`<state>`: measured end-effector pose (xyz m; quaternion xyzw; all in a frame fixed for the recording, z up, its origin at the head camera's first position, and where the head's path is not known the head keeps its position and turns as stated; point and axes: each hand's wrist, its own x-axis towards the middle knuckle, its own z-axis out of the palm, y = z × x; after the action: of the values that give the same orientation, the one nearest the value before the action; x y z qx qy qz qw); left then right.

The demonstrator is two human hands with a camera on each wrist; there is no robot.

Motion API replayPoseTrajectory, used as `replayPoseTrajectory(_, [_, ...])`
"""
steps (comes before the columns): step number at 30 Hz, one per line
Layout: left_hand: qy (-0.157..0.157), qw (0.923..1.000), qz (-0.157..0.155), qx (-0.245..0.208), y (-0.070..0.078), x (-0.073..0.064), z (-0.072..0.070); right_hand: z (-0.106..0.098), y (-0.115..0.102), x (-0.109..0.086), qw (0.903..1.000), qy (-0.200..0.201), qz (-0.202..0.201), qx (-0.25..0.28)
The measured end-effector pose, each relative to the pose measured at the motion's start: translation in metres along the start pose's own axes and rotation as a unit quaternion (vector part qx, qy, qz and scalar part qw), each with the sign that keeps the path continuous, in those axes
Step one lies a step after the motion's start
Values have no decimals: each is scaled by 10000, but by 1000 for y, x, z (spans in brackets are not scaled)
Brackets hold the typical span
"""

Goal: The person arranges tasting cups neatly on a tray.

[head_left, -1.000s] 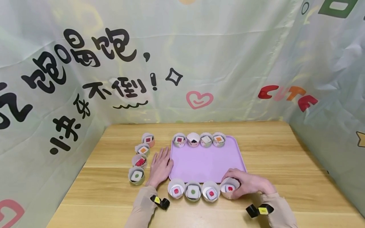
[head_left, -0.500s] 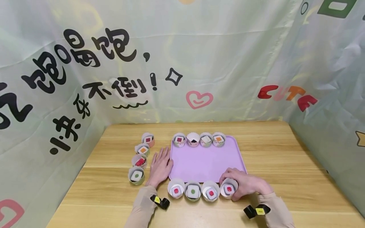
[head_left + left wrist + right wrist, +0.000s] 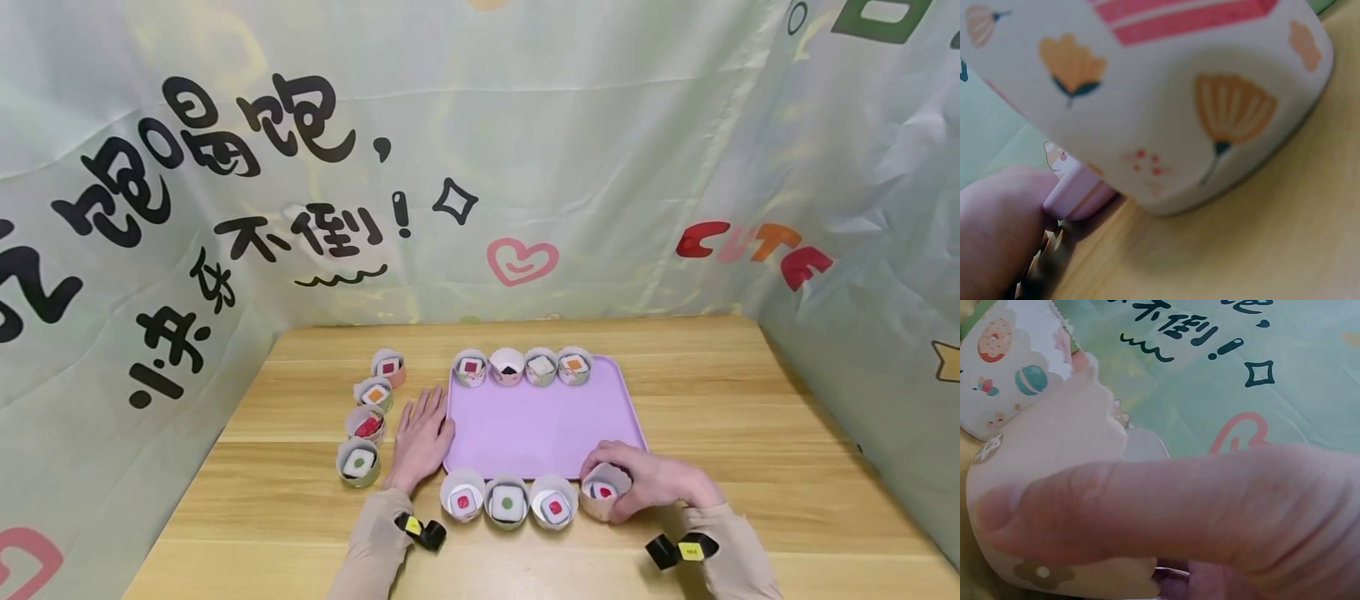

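Note:
My right hand (image 3: 648, 479) grips a cream paper cup (image 3: 595, 505) at the right end of the front row, its rim tipped a little. Inside this cup sits a small white block with a red mark. In the right wrist view my thumb (image 3: 1085, 506) lies across the cup's scalloped, printed wall. My left hand (image 3: 422, 437) rests flat on the table, fingers straight, against the left edge of the lilac tray (image 3: 540, 425). Close to the left wrist camera stands a white cup (image 3: 1160, 119) printed with orange flowers, and part of my left hand shows behind it.
Several filled cups line the tray's back edge, the leftmost cup (image 3: 470, 369) at its corner. More cups, such as the green one (image 3: 358, 463), form a column left of my left hand. Beside the held cup stands another cup (image 3: 554, 502) in the front row. Fabric walls (image 3: 585, 167) enclose the table.
The held cup first shifted left toward its neighbour and sat more upright, then came back slightly right and tipped again. My right hand moved with it. The left hand stayed in place.

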<state>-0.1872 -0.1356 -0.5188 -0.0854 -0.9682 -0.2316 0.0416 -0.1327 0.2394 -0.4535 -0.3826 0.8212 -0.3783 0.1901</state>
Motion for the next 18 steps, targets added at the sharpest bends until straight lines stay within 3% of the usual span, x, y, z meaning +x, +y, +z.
replayPoseTrajectory(7, [33, 10000, 2, -1, 1, 0, 0, -2, -4, -1, 9998, 106, 128, -54])
replayPoseTrajectory(14, [40, 10000, -6, -25, 0, 0, -1, 3, -22, 6, 9926, 244, 439, -1107])
replayPoseTrajectory(18, [40, 10000, 6, -15, 0, 0, 0, 5, -28, 7, 9886, 269, 605, -1350])
